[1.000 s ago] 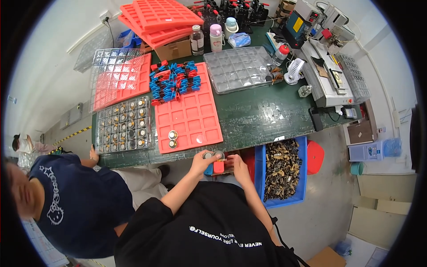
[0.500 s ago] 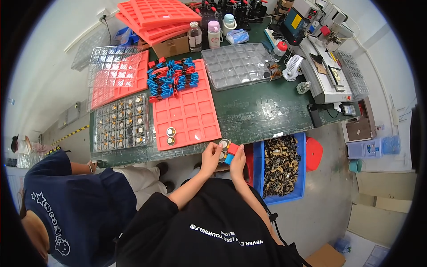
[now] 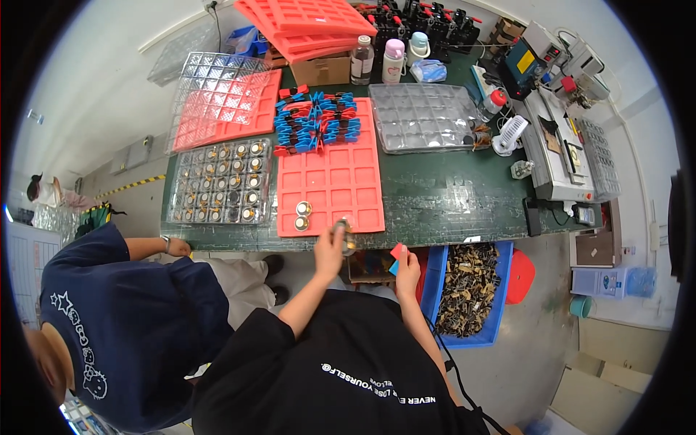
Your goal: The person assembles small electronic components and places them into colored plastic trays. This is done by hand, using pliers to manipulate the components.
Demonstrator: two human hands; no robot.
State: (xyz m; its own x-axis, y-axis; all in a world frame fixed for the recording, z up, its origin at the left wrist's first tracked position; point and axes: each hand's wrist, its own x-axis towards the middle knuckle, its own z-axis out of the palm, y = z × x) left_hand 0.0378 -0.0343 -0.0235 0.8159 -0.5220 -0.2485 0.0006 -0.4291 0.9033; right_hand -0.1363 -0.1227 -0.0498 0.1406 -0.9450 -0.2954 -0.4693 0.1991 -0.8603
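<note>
Working from afar, I held the left hand [image 3: 328, 254] by the near edge of the red tray [image 3: 366, 175], fingers pinching a blurred round part [image 3: 349, 241]. To its right, just off the tabletop [image 3: 457, 190], the right hand's [image 3: 409, 271] fingers gripped a red-and-blue piece [image 3: 396, 251]. Clips [image 3: 317, 123] crowded the tray's far end.

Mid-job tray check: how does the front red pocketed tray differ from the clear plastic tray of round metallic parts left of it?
The red pocketed tray is opaque; the clear plastic tray is see-through. The red tray bears blue-and-red clips and two round metallic parts; the clear tray holds rows of round parts. Both lie on the green table.
</note>
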